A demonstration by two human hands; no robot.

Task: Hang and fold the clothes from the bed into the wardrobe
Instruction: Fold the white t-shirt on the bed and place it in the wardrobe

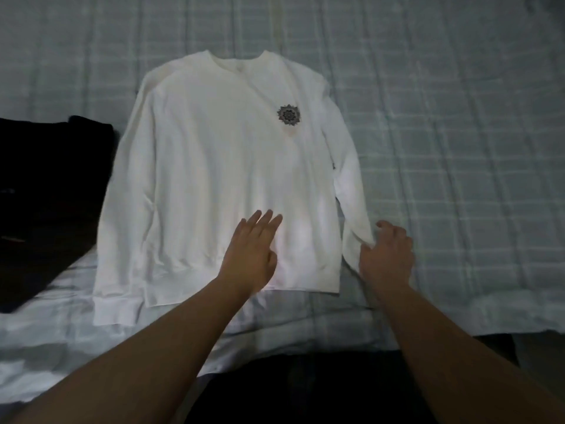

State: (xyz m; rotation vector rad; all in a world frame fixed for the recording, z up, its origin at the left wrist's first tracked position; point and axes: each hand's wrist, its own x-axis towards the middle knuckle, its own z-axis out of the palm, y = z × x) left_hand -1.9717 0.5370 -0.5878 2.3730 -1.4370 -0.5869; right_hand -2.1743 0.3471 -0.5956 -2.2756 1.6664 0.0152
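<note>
A white long-sleeved sweatshirt lies spread flat, front up, on the bed, neck away from me, with a small dark round emblem on its chest. My left hand lies flat with straight fingers on the lower front of the sweatshirt near the hem. My right hand has curled fingers that pinch the cuff end of the right-hand sleeve, which runs down beside the body of the garment.
The bed has a pale checked cover. A dark garment lies on the bed at the left, beside the sweatshirt's other sleeve. The bed's near edge runs along the bottom, with dark floor below.
</note>
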